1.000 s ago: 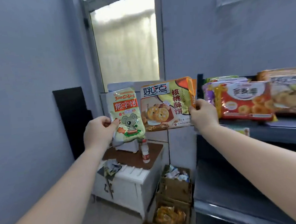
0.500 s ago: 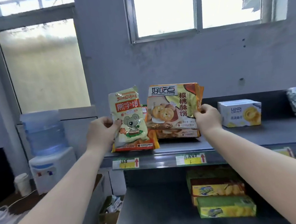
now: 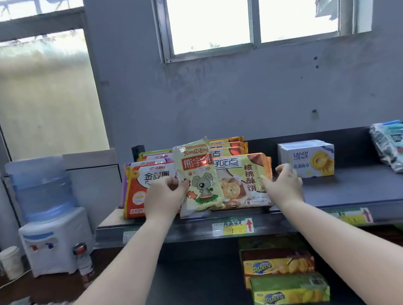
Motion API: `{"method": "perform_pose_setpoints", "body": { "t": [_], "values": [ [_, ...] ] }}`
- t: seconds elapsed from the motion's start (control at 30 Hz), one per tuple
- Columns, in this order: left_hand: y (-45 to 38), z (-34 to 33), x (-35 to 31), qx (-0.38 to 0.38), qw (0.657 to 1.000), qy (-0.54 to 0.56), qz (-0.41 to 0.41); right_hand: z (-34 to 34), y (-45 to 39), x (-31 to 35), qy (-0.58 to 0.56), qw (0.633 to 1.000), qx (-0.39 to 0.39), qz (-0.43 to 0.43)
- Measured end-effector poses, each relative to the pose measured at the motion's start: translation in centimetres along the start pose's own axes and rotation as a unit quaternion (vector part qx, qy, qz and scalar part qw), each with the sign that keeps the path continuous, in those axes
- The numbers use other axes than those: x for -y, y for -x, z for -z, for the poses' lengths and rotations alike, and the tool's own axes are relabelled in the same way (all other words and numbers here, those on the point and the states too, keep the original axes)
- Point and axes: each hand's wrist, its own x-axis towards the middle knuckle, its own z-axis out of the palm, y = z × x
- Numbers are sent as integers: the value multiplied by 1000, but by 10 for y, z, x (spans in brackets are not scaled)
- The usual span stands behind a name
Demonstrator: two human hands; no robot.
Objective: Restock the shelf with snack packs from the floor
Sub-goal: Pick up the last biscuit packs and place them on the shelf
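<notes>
**Two snack packs at the top shelf**

While both arms are reaching up to the shelf, the left hand is pinching the left edge of a pale yellow snack pack with a grey mouse on it. The pack is standing upright, and its bottom edge is sitting at the front of the shelf. It is covering part of the walnut cookie pack just behind it.

The right hand is at the right end of the walnut cookie pack. Its fingers are bent loosely and touching the pack's edge, but they are not wrapping around it. The walnut cookie pack is standing on the shelf, with more packs of the same kind lined up behind it.

An orange ring snack pack is standing just to the left, partly hidden by the left hand. A white cookie box is sitting on the shelf to the right of the right hand, close to it. A bundle of blue and white packs is lying at the far right end.

Price tags are sticking to the shelf's front edge. On the lower shelf, a yellow box and a green box are stacked near each other. A water dispenser is standing off to the left, under a window and grey wall.
</notes>
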Motion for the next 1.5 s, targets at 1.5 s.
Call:
{"method": "perform_pose_setpoints", "body": {
  "t": [1.5],
  "values": [
    [67,-443,-278,306,948,82,44,270,-192,-291,37,999,-2,19]
  ]
}}
